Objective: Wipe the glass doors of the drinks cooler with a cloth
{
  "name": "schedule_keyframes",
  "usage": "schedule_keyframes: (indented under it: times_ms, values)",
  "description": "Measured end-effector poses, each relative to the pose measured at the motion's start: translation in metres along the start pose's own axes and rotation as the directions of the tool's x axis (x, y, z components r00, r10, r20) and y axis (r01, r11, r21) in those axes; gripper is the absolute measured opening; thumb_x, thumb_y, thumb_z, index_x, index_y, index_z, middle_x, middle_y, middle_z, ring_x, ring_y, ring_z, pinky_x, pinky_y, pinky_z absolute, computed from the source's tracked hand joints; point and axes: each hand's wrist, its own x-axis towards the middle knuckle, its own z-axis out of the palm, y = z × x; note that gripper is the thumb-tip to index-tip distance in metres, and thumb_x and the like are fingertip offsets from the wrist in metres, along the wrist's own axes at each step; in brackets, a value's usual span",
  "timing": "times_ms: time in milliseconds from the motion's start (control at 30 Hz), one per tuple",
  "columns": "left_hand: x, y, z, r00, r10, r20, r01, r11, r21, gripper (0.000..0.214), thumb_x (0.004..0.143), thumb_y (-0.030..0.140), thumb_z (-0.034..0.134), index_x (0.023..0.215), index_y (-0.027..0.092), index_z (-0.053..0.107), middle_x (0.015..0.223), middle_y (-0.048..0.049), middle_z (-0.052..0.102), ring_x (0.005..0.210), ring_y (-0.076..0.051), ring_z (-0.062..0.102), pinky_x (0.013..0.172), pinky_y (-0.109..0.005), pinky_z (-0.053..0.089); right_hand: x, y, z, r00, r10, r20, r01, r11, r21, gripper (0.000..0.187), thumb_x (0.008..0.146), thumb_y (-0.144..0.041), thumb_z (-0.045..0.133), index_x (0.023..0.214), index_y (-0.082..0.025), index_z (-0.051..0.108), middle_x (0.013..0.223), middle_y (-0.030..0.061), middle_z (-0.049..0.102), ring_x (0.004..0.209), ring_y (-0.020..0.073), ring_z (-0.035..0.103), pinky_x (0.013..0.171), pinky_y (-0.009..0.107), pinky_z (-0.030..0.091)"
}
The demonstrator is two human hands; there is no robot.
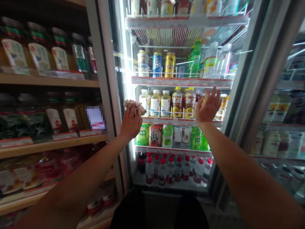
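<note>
My left hand [130, 122] is closed round a crumpled whitish cloth [134, 106], held against the left frame of an open drinks fridge [119, 95] at the level of the third shelf. My right hand [208, 106] is raised with its fingers spread, empty, in front of the yellow-capped juice bottles [183, 102] on that shelf [166, 121]. To the left of them stand pale tea bottles [156, 103]. Cans [157, 64] and a green bottle [194, 58] sit one shelf up.
The fridge door [259, 79] stands open at the right. Green and red cartons [156, 135] fill the shelf below my hands, red-capped bottles [171, 170] the bottom one. Wooden shelves [47, 83] of jars and packets run along the left. Another fridge [286, 127] stands at the far right.
</note>
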Motion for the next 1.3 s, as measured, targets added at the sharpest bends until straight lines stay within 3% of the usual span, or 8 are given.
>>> schedule_keyframes:
  times_ms: [100, 233, 300, 467, 667, 867, 1067, 1300]
  values:
    - [0.002, 0.02, 0.002, 0.999, 0.046, 0.013, -0.046, 0.999, -0.027, 0.049, 0.1, 0.024, 0.05, 0.146, 0.008, 0.044, 0.163, -0.023, 0.025, 0.155, -0.036, 0.005, 0.125, -0.057, 0.025, 0.0, 0.0, 0.001, 1.0, -0.006, -0.021, 0.006, 1.0, 0.005, 0.056, 0.092, -0.029, 0.037, 0.145, -0.015, 0.049, 0.159, 0.0118, 0.041, 0.154, 0.0285, 0.025, 0.123, 0.055, 0.022]
    - [-0.01, 0.042, 0.004, 0.973, 0.211, 0.093, -0.207, 0.977, -0.048, 0.041, 0.099, 0.024, 0.052, 0.137, 0.008, 0.053, 0.157, -0.0242, 0.036, 0.155, -0.035, 0.007, 0.123, -0.055, 0.031, -0.001, -0.003, -0.001, 1.0, 0.001, -0.02, -0.001, 1.0, 0.006, 0.055, 0.094, -0.029, 0.036, 0.145, -0.015, 0.049, 0.159, 0.0121, 0.041, 0.154, 0.0278, 0.025, 0.123, 0.054, 0.022]
    - [-0.005, 0.045, 0.003, 0.964, 0.245, 0.1, -0.241, 0.969, -0.048, 0.036, 0.1, 0.023, 0.051, 0.133, 0.01, 0.056, 0.155, -0.0221, 0.041, 0.155, -0.033, 0.009, 0.122, -0.054, 0.032, -0.001, -0.004, -0.003, 1.0, -0.001, -0.012, 0.001, 1.0, 0.008, 0.055, 0.094, -0.029, 0.036, 0.145, -0.015, 0.049, 0.159, 0.0119, 0.041, 0.154, 0.0276, 0.025, 0.123, 0.054, 0.022]
    - [0.025, 0.058, 0.005, 0.985, 0.166, 0.048, -0.163, 0.985, -0.053, 0.041, 0.101, 0.024, 0.047, 0.14, 0.009, 0.052, 0.159, -0.0229, 0.035, 0.155, -0.032, 0.006, 0.123, -0.055, 0.03, -0.001, -0.004, -0.006, 1.0, 0.001, 0.03, -0.001, 1.0, 0.008, 0.056, 0.094, -0.027, 0.037, 0.148, -0.017, 0.045, 0.161, 0.0117, 0.037, 0.155, 0.0269, 0.021, 0.124, 0.056, 0.021]
    - [0.016, 0.093, 0.015, 0.966, 0.247, 0.071, -0.238, 0.964, -0.118, 0.038, 0.099, 0.024, 0.052, 0.134, 0.012, 0.059, 0.156, -0.0182, 0.042, 0.156, -0.031, 0.008, 0.125, -0.051, 0.029, -0.001, -0.002, -0.006, 1.0, -0.005, 0.031, 0.005, 1.0, 0.009, 0.056, 0.093, -0.028, 0.038, 0.147, -0.015, 0.047, 0.162, 0.0118, 0.037, 0.155, 0.0279, 0.022, 0.124, 0.054, 0.021]
    - [0.036, 0.116, 0.024, 0.988, 0.15, 0.044, -0.14, 0.975, -0.173, 0.046, 0.099, 0.026, 0.051, 0.143, 0.013, 0.052, 0.162, -0.0159, 0.032, 0.156, -0.03, 0.007, 0.126, -0.053, 0.025, -0.001, -0.002, -0.003, 1.0, -0.01, 0.002, 0.01, 1.0, 0.006, 0.055, 0.094, -0.028, 0.036, 0.146, -0.015, 0.047, 0.16, 0.0122, 0.039, 0.155, 0.0272, 0.023, 0.123, 0.056, 0.022]
    - [0.034, 0.142, 0.031, 0.957, 0.289, 0.02, -0.278, 0.936, -0.218, 0.043, 0.097, 0.024, 0.054, 0.138, 0.012, 0.057, 0.157, -0.0144, 0.043, 0.156, -0.029, 0.007, 0.127, -0.051, 0.027, -0.002, -0.001, -0.001, 0.998, -0.033, -0.046, 0.033, 0.999, -0.008, 0.054, 0.094, -0.029, 0.036, 0.144, -0.016, 0.049, 0.158, 0.0115, 0.042, 0.153, 0.0277, 0.027, 0.123, 0.055, 0.024]
    - [0.049, 0.165, 0.032, 0.961, 0.276, 0.012, -0.266, 0.935, -0.233, 0.042, 0.097, 0.024, 0.054, 0.136, 0.008, 0.058, 0.156, -0.0164, 0.043, 0.155, -0.031, 0.013, 0.127, -0.051, 0.026, 0.0, 0.003, -0.001, 0.998, -0.026, -0.058, 0.029, 0.998, 0.051, 0.054, 0.091, -0.026, 0.036, 0.141, -0.017, 0.051, 0.156, 0.0118, 0.045, 0.152, 0.0262, 0.028, 0.121, 0.054, 0.026]
